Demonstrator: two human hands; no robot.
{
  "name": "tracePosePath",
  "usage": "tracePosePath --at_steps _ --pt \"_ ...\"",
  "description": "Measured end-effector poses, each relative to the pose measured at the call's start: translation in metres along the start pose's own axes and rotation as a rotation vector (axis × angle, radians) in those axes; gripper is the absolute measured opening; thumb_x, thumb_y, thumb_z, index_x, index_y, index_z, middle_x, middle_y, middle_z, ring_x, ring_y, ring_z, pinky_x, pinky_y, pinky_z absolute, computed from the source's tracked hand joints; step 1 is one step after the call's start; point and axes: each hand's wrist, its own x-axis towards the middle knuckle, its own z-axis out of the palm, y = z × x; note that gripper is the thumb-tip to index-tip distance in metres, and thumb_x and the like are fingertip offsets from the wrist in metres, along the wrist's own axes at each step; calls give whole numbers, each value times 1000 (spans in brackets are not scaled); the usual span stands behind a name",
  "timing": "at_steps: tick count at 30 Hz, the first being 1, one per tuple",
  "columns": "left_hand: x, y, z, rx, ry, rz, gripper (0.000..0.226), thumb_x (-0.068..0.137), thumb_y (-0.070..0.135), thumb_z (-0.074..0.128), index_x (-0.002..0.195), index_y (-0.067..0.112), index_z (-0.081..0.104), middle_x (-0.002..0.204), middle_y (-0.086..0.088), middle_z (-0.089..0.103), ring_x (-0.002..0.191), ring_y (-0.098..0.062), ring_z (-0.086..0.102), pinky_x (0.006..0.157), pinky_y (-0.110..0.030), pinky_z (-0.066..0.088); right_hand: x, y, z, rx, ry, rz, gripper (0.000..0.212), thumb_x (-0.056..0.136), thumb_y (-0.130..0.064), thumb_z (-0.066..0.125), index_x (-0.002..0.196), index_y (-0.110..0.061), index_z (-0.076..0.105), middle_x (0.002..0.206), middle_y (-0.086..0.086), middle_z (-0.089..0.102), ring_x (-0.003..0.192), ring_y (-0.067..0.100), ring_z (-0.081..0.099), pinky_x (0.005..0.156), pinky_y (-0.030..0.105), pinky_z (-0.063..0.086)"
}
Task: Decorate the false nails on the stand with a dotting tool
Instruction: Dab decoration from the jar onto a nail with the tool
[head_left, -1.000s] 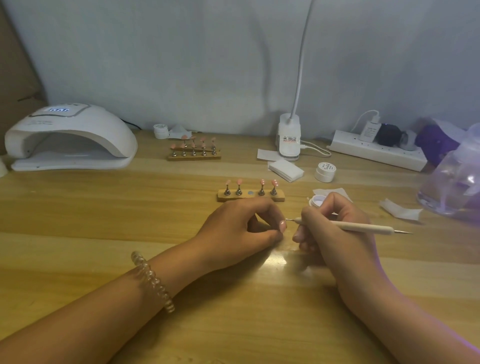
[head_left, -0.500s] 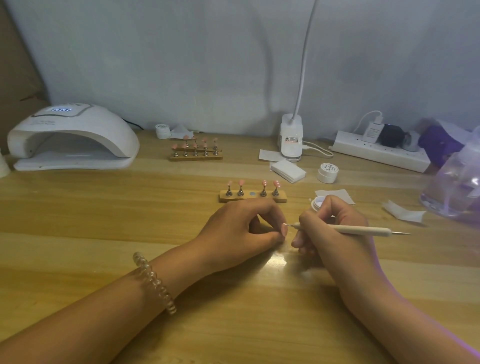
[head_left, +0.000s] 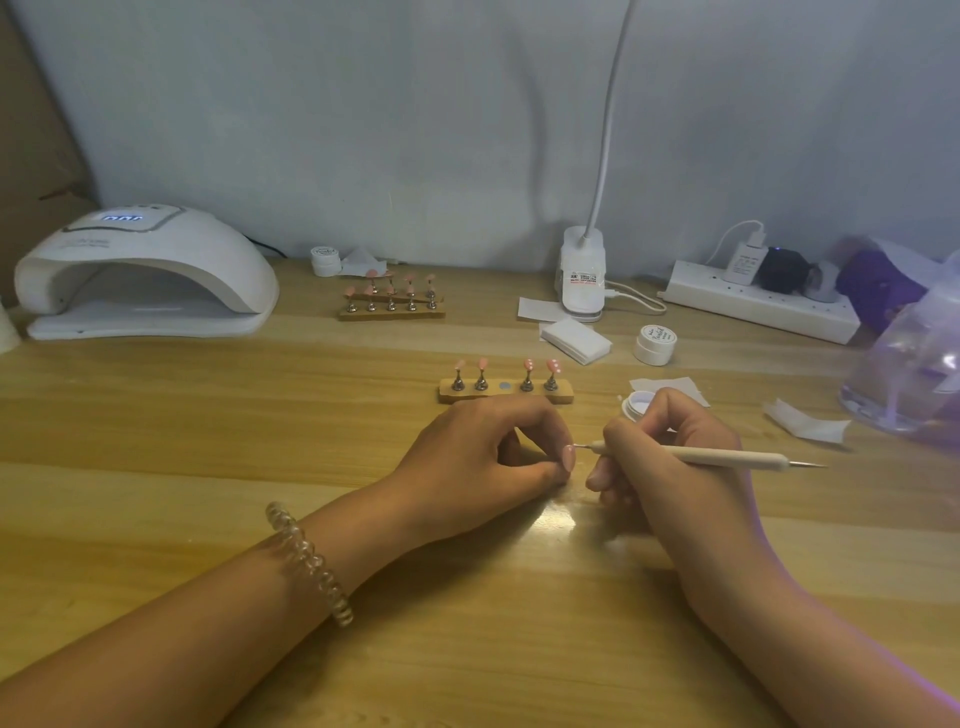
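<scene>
In the last second I see one small change. The metal tip of the dotting tool (head_left: 727, 457) has crept toward 9 o'clock, from just beside the pink false nail (head_left: 570, 458) to touching its upper edge.

The left hand (head_left: 483, 457) has stayed put on the surface (head_left: 208, 441), pinching that nail between thumb and curled fingers. The fingers hide whatever sits under the nail, so I cannot tell whether a holder is there. The right hand (head_left: 670, 457) is wrapped round the tool like a pen, with the shaft running out to 3 o'clock. The two hands sit near each other, and only the tool tip bridges them.

The stand (head_left: 506, 396) lies near, at 12 o'clock from the hands. It carries four upright nails and a bare metal disc (head_left: 505, 386) in the middle slot. The two nails on the 3 o'clock side show white dots, and the two on the 9 o'clock side look plain. An open pot (head_left: 636, 402) sits at 12 o'clock from the right hand, partly behind its knuckles.

I read the contact as a dot being laid on the hand-held nail, which I judge came from that bare slot. By my count the task is roughly halfway, with the two plain nails not yet decorated.
</scene>
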Motion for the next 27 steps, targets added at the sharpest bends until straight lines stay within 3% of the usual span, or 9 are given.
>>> tracePosePath --at_steps 27 --pt "0 1 -1 8 -7 1 15 83 14 75 84 27 68 88 16 70 65 -16 60 65 -38 49 1 4 1 -3 -1 -16 18 77 -5 60 67 -11 45 55 15 66 42 14 55 40 25 45"
